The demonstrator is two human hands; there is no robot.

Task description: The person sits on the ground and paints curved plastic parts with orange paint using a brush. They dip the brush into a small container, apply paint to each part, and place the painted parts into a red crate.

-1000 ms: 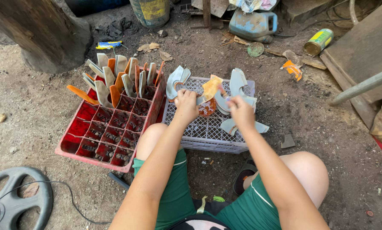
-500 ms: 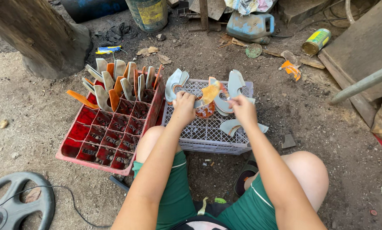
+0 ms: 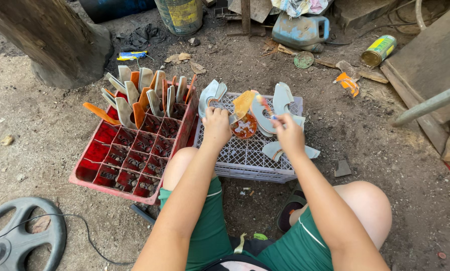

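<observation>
My left hand [image 3: 217, 123] grips a grey curved flat piece [image 3: 211, 94] that stands up from a pale plastic crate [image 3: 245, 155] turned bottom-up. My right hand [image 3: 287, 131] holds a thin brush [image 3: 263, 103] with its tip up near a piece coated orange [image 3: 243, 103]. Between the hands sits a small clear pot of orange paint [image 3: 245, 126]. More grey curved pieces [image 3: 280, 100] lie and lean on the crate by my right hand.
A red compartment crate [image 3: 129, 155] on the left holds several grey and orange pieces [image 3: 144, 93] in its far rows. A tree trunk [image 3: 49, 40], a bucket [image 3: 181, 14], a jerrycan [image 3: 300, 30], a can [image 3: 378, 50] and a steering wheel [image 3: 19, 241] lie around on the dirt.
My right hand has shifted slightly with the brush over the crate. My left hand keeps its grip in the same place.
</observation>
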